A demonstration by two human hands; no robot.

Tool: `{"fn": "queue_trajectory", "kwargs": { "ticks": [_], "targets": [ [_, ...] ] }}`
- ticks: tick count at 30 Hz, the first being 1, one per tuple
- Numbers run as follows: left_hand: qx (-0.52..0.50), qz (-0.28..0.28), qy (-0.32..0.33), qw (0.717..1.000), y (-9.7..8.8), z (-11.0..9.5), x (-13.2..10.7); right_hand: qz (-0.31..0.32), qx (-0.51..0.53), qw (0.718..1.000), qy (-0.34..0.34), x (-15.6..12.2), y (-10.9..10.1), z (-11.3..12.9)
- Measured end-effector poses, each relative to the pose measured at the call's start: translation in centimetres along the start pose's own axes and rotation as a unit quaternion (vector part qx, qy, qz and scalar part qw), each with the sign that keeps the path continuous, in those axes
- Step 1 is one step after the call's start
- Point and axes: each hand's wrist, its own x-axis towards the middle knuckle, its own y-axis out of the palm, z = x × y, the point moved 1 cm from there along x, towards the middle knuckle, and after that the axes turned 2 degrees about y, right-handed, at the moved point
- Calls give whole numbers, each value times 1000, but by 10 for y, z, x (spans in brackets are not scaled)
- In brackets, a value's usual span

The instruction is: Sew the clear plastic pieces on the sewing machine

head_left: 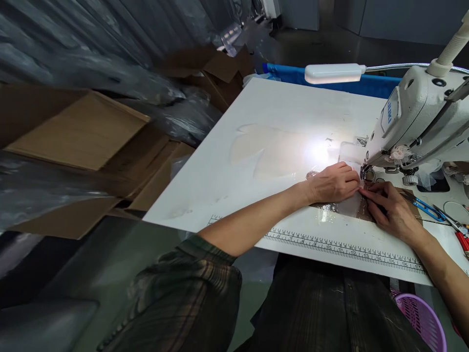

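Note:
My left hand [331, 183] lies on the white sewing table [256, 186], fingers curled and pressed on a small pale, sheer piece of fabric [350, 205] just in front of the needle of the white sewing machine [414, 127]. My right hand [392, 208] rests beside it, fingers pinched on the same fabric near the presser foot [364, 173]. The fingertips of both hands nearly meet at the needle.
A lit white lamp [333, 73] hangs over the table. A printed ruler [344, 247] runs along the front edge. Blue-handled snips [427, 208] lie right of my right hand. Cardboard boxes [76, 132] stand at left, a purple basket [421, 318] at lower right.

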Motion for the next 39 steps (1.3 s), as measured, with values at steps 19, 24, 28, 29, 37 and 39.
{"fn": "queue_trajectory", "kwargs": {
  "ticks": [19,24,28,29,37,39],
  "targets": [
    [57,40,35,997,-11,5,-7,7,-34,999,11,0,1,3],
    [66,44,-2,997,-9,5,-4,17,-19,999,29,0,2,4],
    [77,46,-21,996,-8,5,-3,25,17,997,71,-2,-3,-2],
    [76,42,-23,996,-8,5,-4,28,32,995,88,-2,-5,-5],
    [-10,35,-46,998,-39,6,-9,-16,116,968,221,-2,-9,-22],
    [-53,83,-25,995,-42,3,-10,-14,118,966,230,-1,-8,-21]
  ]
}}
